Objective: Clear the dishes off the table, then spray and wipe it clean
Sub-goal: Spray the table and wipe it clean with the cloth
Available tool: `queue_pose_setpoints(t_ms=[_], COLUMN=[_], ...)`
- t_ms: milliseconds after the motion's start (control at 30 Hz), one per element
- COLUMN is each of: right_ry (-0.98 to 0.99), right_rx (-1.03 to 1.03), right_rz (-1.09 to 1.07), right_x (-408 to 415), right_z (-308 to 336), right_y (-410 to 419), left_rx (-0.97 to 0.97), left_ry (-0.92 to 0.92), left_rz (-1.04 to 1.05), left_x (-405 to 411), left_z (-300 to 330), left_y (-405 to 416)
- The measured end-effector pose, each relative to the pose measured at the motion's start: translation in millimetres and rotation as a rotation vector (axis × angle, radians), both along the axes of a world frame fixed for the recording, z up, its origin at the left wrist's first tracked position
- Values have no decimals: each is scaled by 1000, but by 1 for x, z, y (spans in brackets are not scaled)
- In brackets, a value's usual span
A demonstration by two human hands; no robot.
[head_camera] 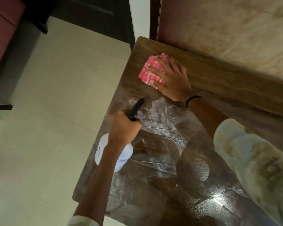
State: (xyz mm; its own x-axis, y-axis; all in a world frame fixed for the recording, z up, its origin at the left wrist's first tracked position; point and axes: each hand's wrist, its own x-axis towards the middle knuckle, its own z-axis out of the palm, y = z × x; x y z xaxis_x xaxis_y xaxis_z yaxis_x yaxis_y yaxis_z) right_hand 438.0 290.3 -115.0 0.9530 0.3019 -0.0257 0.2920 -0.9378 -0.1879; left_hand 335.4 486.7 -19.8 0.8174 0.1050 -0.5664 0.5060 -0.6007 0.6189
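Evidently the clearing is done: no dishes show on the tabletop (211, 75), and spraying and wiping are under way. White streaky film covers the glossy dark wood-grain middle; the far corner looks dry. The right hand (171, 79), fingers spread, presses a folded pink checked cloth (149, 69) at about twelve o'clock. The left hand (123, 128) grips the black trigger of a white plastic spray bottle (103, 149) at about nine.
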Motion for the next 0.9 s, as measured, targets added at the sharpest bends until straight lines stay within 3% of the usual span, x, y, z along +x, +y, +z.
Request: queue_pose_setpoints(t_ms=[67, 233, 400, 700, 900], right_ry=[6, 78, 71, 102, 94], right_rx=[-18, -50, -62, -43, -29], right_rz=[-86, 162, -86, -51, -112], right_x=[-10, -42, -72, -96, -99], right_z=[1, 2, 2, 8, 5], right_y=[-4, -50, -83, -99, -65], left_rx=[-33, -108, -98, -45, 33], left_ry=[-9, 114, 161, 133, 109], left_rz=[-50, -121, -189, -182, -93], left_x=[-18, -55, -80, -96, -96], left_z=[-4, -14, -10, -12, -15], left_y=[-6, -31, -63, -81, -69])
